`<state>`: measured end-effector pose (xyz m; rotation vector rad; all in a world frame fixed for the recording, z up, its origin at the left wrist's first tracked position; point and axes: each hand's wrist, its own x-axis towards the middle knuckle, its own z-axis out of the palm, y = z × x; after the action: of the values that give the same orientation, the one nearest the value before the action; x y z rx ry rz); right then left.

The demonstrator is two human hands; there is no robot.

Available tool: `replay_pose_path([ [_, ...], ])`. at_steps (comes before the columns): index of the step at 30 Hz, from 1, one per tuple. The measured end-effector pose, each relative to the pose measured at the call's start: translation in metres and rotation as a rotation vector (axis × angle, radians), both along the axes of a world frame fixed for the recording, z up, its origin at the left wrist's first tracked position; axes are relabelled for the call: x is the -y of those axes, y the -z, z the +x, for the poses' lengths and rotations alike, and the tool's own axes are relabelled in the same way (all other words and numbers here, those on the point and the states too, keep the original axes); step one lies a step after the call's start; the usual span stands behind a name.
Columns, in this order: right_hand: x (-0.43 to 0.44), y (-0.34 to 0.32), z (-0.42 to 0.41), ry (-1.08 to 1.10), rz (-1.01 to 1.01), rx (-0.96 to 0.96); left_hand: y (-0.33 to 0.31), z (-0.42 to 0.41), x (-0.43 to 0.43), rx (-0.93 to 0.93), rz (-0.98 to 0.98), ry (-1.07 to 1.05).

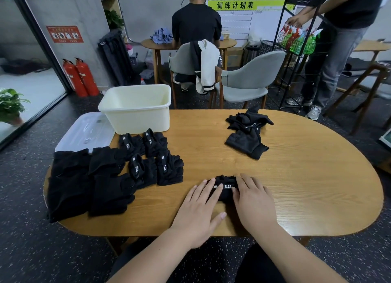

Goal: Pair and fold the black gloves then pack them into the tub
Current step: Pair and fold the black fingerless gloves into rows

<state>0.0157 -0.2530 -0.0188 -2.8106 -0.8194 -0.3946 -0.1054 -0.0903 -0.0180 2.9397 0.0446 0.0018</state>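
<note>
A folded pair of black gloves [225, 187] with a white "5.11" label lies near the table's front edge. My left hand [198, 210] presses flat on its left side and my right hand [251, 198] presses flat on its right side, fingers straight. Several folded pairs [152, 157] sit in rows left of centre, in front of the cream tub [135, 113], which stands with nothing visible inside. A loose heap of black gloves [247, 132] lies at the far right of centre. Flat unfolded gloves [88, 181] cover the table's left end.
The tub's clear lid [84, 132] lies at the table's far left corner. Grey chairs [245, 79] stand behind the wooden table [306, 177]. One person sits at a far table, another stands at a black wire rack [296, 45] on the right.
</note>
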Motion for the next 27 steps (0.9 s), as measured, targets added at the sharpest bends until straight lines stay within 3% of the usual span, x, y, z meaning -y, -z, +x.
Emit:
replay_pose_path([
  [6,0.0,0.005,0.015,-0.26,-0.151,-0.172,0.001,0.011,-0.001,-0.045,0.029,-0.002],
  [17,-0.005,0.011,0.018,-0.25,-0.184,-0.283,0.005,0.015,-0.001,-0.046,0.061,-0.005],
  [27,-0.006,0.016,0.007,-0.172,-0.109,-0.269,0.004,0.0,0.004,0.13,0.112,0.031],
])
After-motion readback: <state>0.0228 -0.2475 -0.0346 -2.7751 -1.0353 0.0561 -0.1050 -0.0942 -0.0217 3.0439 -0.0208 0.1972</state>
